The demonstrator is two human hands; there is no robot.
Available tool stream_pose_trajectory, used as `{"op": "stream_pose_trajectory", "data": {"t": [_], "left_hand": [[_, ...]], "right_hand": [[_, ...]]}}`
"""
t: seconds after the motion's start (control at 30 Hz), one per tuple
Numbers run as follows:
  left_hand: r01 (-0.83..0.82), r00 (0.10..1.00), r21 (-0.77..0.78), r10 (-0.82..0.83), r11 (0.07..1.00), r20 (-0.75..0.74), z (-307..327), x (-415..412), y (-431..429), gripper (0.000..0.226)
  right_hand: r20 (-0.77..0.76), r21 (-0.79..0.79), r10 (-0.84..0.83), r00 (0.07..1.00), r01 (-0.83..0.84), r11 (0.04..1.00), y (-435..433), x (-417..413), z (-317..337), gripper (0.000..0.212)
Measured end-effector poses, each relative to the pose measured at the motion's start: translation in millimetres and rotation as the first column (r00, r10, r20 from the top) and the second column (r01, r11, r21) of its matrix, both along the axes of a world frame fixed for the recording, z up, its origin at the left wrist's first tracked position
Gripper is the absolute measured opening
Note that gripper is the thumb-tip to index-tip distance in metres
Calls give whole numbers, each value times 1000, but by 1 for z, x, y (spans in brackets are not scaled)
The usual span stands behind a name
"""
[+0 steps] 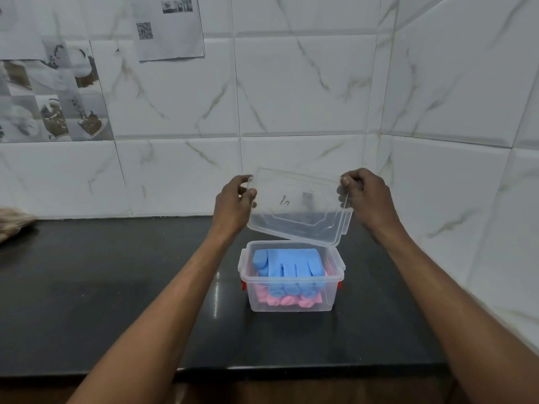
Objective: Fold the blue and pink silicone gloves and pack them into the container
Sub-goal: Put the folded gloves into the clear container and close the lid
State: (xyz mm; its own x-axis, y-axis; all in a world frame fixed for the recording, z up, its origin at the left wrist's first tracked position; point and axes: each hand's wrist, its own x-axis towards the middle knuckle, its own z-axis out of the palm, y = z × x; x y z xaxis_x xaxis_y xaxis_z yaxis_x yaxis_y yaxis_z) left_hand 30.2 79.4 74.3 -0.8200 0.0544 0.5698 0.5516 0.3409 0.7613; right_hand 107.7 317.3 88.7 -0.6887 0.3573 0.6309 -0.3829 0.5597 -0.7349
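Note:
A clear plastic container [291,305] with red side clips stands on the black counter. Inside it the folded blue glove [287,266] lies on top of the pink glove [287,301], whose fingers show through the front wall. Above the container both hands hold a clear lid [297,209], tilted with its near edge low over the back rim. My left hand [233,204] grips the lid's left edge. My right hand [369,196] grips its right edge.
The black counter [116,287] runs along a white marbled tile wall, which turns a corner on the right. A brownish cloth [13,223] lies at the far left by the wall. Printed sheets [169,27] hang on the wall above.

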Motion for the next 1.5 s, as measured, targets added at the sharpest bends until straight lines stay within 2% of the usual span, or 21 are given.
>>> {"op": "stream_pose_trajectory", "data": {"t": [0.1, 0.23, 0.3, 0.33, 0.4, 0.5, 0.6, 0.63, 0.73, 0.83, 0.93, 1.13, 1.33, 1.4, 1.5], "left_hand": [[-134, 987, -32, 136, 990, 82, -8, -2, -3, 29], [-199, 959, 29, 188, 980, 210, -21, -2, 0, 20], [-223, 951, 11, 215, 975, 222, -22, -2, 1, 14], [-220, 949, -28, 220, 975, 224, -22, -1, 1, 18], [-181, 950, -134, 208, 974, 232, -19, 1, 0, 29], [-169, 931, -324, 258, 931, 259, -13, 5, -1, 39], [-174, 899, -527, 352, 832, 260, -14, 14, 3, 14], [-192, 887, -591, 396, 783, 236, -18, 16, 5, 7], [-265, 863, -711, 489, 652, 128, -33, 21, 12, 22], [-297, 859, -739, 507, 604, 68, -40, 25, 16, 23], [-305, 861, -735, 506, 606, 59, -43, 25, 17, 22], [-285, 857, -717, 504, 637, 107, -46, 24, 15, 23], [-248, 861, -633, 466, 733, 202, -58, 18, 9, 17], [-232, 863, -602, 448, 764, 235, -62, 16, 6, 20], [-178, 913, -554, 347, 813, 215, -70, 16, 4, 28]], "right_hand": [[113, -152, 14, 993, 4, 988, 3, -10, -15, 27], [331, -168, 51, 942, 5, 986, 3, -19, -45, 41], [317, -190, 26, 948, 36, 981, 3, -20, -54, 33], [296, -178, -13, 955, 69, 982, 2, -19, -54, 29], [279, -101, -106, 954, 139, 985, 1, -16, -48, 28], [342, 162, -242, 908, 196, 967, -4, -12, -39, 35], [418, 413, -402, 815, 224, 883, -15, -7, -44, 31], [418, 459, -438, 796, 232, 858, -19, -6, -48, 31], [408, 521, -501, 763, 255, 814, -28, -2, -60, 31], [380, 564, -541, 751, 276, 779, -34, 2, -68, 22], [389, 572, -546, 742, 270, 774, -37, 3, -70, 14], [397, 609, -579, 712, 267, 747, -38, 0, -70, 15], [425, 601, -575, 700, 256, 757, -36, -3, -75, 15], [436, 590, -558, 706, 243, 769, -32, -4, -78, 15], [485, 582, -510, 711, 173, 795, -27, -5, -84, 12]]}}
